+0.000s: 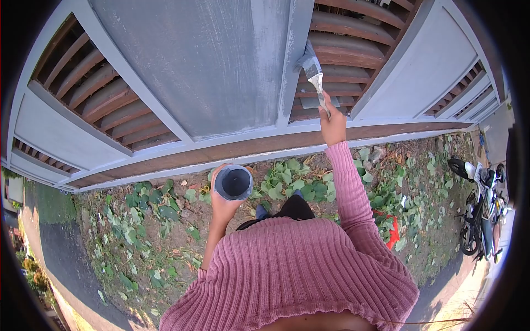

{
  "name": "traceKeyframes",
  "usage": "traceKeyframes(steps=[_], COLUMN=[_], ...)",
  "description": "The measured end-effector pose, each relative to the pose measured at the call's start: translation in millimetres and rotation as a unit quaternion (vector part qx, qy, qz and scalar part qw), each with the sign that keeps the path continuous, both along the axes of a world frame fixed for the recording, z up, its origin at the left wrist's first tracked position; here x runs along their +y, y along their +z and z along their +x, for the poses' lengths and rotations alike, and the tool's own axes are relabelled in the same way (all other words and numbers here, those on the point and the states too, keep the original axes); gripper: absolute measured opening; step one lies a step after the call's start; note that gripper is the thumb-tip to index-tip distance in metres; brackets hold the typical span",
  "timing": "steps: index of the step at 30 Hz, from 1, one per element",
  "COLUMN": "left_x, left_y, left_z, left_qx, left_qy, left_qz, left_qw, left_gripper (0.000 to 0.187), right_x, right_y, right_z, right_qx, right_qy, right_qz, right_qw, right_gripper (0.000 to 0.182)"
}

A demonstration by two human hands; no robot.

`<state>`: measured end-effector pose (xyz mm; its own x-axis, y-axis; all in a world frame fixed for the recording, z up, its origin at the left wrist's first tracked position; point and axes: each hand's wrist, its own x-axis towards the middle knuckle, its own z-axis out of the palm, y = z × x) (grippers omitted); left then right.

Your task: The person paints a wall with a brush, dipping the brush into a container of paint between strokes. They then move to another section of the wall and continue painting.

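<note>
Here's the brush (314,73), whitish handle (318,88), grey bristles (308,53); the cup (220,186), grey, darker inside! Pale streaks across the blue-grey panel (193,66), red-brown on the slats (348,26), green on the leaves (316,191), and it's pink ribbing all down that sweater (292,259)!

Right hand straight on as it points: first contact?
Likely the grey-painted upright post beside the brown louvre slats, met by the white-handled paintbrush in the right hand; it may already be touching, depth unclear.

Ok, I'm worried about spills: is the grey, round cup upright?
Upright, apparently: the left hand holds the grey, round cup, open mouth facing up.
</note>
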<state>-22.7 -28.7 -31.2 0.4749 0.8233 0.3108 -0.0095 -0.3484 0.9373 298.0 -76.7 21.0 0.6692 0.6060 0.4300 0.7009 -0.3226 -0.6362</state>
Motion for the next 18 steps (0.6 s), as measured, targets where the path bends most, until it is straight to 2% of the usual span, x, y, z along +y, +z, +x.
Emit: traceKeyframes(steps=[1, 2, 8, 12, 14, 16, 18], left_x=[-0.4, -0.7, -2.3, -5.7, -4.5, -4.8, -3.7], left_y=[0.4, 1.0, 5.2, -2.9, -4.0, -5.9, -10.2], left_z=[1.3, 2.2, 2.9, -2.8, -6.3, -10.3, -11.3], left_qx=[-0.005, -0.009, -0.034, -0.044, -0.015, -0.021, -0.031], left_qy=[-0.001, -0.002, -0.005, 0.009, 0.025, 0.041, 0.058], left_qz=[-0.004, -0.007, -0.017, -0.067, -0.008, -0.013, -0.022], left_qw=[1.0, 1.0, 0.999, 0.997, 1.0, 0.999, 0.998], left_gripper=[0.067, 0.067, 0.068, 0.069, 0.067, 0.067, 0.066], right_x=[0.3, -0.5, 10.0, 38.3, 55.9, 66.2, 67.2], right_y=[7.0, 15.0, 85.5, 112.7, 88.1, 62.3, 41.9], right_z=[-2.1, -4.1, -18.4, -7.4, 1.0, -3.7, -15.3], right_qx=[-0.032, -0.031, -0.06, -0.12, -0.152, -0.199, -0.179], right_qy=[-0.001, -0.002, 0.01, 0.002, 0.01, -0.038, -0.05], right_qz=[0.049, 0.048, 0.228, 0.205, 0.197, 0.122, 0.082], right_qw=[0.998, 0.998, 0.972, 0.971, 0.968, 0.972, 0.979], right_gripper=[0.045, 0.045, 0.04, 0.042, 0.047, 0.053, 0.054])
